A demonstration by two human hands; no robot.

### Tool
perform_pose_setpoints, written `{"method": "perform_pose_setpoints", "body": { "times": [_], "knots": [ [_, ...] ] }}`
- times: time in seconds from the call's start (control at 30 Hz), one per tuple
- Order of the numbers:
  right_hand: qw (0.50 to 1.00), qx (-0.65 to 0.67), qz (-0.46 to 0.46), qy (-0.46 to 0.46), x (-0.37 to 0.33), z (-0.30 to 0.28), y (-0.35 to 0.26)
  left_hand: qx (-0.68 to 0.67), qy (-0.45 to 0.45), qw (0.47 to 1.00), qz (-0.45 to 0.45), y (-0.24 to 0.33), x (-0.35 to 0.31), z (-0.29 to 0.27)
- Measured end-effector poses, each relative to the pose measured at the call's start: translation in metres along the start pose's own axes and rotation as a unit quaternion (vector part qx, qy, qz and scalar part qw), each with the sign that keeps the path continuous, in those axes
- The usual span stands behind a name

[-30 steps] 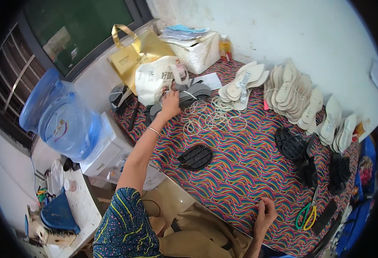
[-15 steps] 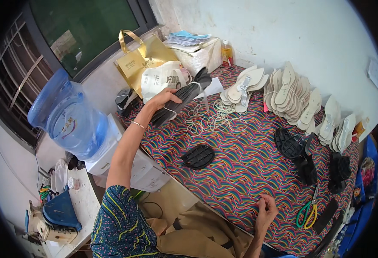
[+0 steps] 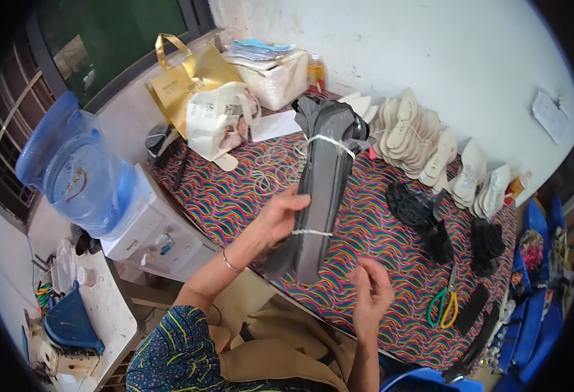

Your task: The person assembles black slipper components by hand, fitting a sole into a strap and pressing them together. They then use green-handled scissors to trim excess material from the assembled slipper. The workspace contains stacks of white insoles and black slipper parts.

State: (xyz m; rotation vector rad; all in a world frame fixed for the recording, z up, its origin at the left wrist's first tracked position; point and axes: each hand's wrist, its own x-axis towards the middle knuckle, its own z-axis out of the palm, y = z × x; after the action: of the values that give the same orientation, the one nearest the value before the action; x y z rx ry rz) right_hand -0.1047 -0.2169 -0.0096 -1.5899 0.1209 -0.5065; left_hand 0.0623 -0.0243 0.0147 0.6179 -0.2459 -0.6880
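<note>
My left hand (image 3: 286, 214) grips a thick bundle of long dark grey flat pieces (image 3: 326, 183) by its side, thumb across the front. The bundle is nearly upright above the table, with one white band round its upper part and another round its lower part. Thin black sheet edges fan out at its top. My right hand (image 3: 373, 294) is to the right of the bundle's lower end, apart from it, fingers loosely bent and spread with nothing in them. Loose pale elastic bands (image 3: 275, 171) lie on the patterned cloth behind my left hand.
Bundles of pale insoles (image 3: 408, 130) line the wall. Black shoe parts (image 3: 418, 215) and scissors (image 3: 445, 307) with green and yellow handles lie at the right. A gold bag (image 3: 199, 75) and white bag (image 3: 218, 117) stand at the back left, beyond a water dispenser (image 3: 163, 235).
My left hand has brought the bundle from the table's back left toward me and turned it upright. My right hand has risen toward it with its fingers spreading. The whole view has shifted.
</note>
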Motion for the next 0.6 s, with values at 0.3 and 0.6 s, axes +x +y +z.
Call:
{"method": "perform_pose_setpoints", "body": {
  "times": [0.3,0.6],
  "knots": [
    [0.996,-0.081,-0.042,-0.014,0.036,0.008,-0.025,0.15,0.098,0.975,0.135,-0.082,-0.005,0.062],
    [0.976,-0.197,-0.086,-0.046,0.032,0.001,-0.022,0.173,0.103,0.974,0.1,-0.088,-0.006,0.063]
  ]
}}
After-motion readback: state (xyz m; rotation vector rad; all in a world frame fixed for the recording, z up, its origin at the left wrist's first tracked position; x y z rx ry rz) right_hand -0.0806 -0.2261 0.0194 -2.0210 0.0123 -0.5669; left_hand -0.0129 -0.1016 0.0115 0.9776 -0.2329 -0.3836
